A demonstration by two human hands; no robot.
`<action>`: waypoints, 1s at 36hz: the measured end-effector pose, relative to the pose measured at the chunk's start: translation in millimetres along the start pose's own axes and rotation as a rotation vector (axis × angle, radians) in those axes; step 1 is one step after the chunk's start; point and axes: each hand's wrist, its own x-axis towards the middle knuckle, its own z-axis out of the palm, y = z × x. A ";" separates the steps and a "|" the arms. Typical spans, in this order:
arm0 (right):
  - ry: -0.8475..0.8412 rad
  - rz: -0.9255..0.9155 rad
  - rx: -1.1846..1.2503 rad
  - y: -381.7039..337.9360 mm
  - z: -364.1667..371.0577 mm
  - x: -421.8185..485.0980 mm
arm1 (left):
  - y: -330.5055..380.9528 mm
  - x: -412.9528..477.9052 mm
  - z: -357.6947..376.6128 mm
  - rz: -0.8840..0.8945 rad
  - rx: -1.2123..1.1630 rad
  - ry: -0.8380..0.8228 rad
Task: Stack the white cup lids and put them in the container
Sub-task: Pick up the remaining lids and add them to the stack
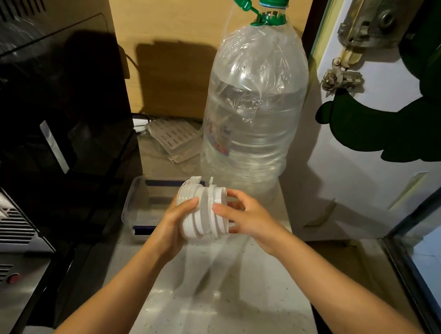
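Two bare hands hold a sideways stack of round white plastic cup lids [202, 212] above a pale speckled counter [231, 316]. The left hand [174, 223] cups one end, thumb pressed on top; the right hand [246, 215] grips the other end with spread fingers. A clear rectangular plastic container [133, 201] sits just behind them, beside a large clear water bottle [252, 113].

I see a pale speckled countertop [231, 316] carrying four things. A large clear water bottle [251, 119] with a green cap stands upright at its back. Just left of the bottle lies a flat slotted packet [173, 138]. A clear plastic container [138, 205] sits near the counter's left edge, close beside a dark machine [35, 93] that occupies the left side
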 end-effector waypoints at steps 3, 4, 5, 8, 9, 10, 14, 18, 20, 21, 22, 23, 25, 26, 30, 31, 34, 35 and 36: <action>0.010 0.002 0.017 -3.5 7.5 2.4 | -1.3 2.4 -0.7 0.003 -0.029 0.010; 0.014 0.007 0.021 -4.6 9.5 3.0 | -1.4 2.9 -0.8 0.003 -0.043 0.017; 0.017 0.011 0.028 -5.2 11.4 3.4 | -1.6 3.4 -0.8 0.001 -0.052 0.023; 0.016 0.016 0.041 -6.8 16.2 4.3 | -0.4 3.5 0.5 0.003 -0.064 0.016; 0.017 0.015 0.041 -7.5 17.5 4.3 | -0.3 3.9 0.5 0.007 -0.065 0.016; 0.018 0.015 0.041 -8.3 18.7 4.1 | -0.4 4.2 0.1 0.012 -0.067 0.016; 0.020 0.018 0.027 -11.9 20.8 3.0 | -1.3 6.1 -2.8 0.024 -0.052 0.013; 0.009 0.028 0.013 -15.3 20.6 4.1 | -0.2 7.6 -4.4 0.029 -0.037 -0.023; 0.010 0.031 0.008 -16.7 21.3 5.4 | -0.1 8.6 -5.3 0.025 -0.035 -0.047; 0.011 0.034 0.003 -17.1 21.9 6.0 | -0.6 9.2 -6.0 0.021 -0.033 -0.056; 0.010 0.036 -0.007 -17.7 22.3 6.7 | -0.5 9.6 -6.6 0.015 -0.031 -0.063; 0.008 0.040 -0.021 -17.8 22.6 7.1 | -0.8 9.8 -7.3 0.012 -0.030 -0.070; 0.003 0.041 -0.034 -17.1 22.5 8.2 | -0.6 10.7 -8.8 0.009 -0.037 -0.074; -0.001 0.033 -0.032 -16.9 22.0 8.6 | -0.1 11.4 -9.4 0.006 -0.047 -0.071; -0.054 -0.038 -0.045 -18.0 16.3 9.1 | 2.6 15.2 -13.6 -0.011 -0.172 -0.044; -0.081 -0.060 -0.067 -18.5 14.3 9.6 | 3.7 16.5 -15.4 -0.014 -0.221 -0.046; -0.152 -0.123 -0.142 -19.6 9.5 12.0 | 7.7 19.8 -16.3 -0.010 -0.352 -0.061; -0.168 -0.139 -0.151 -19.5 8.7 13.7 | 8.9 20.7 -16.1 -0.002 -0.397 -0.066; -0.178 -0.155 -0.152 -19.7 8.3 16.0 | 10.3 21.9 -16.0 0.003 -0.438 -0.069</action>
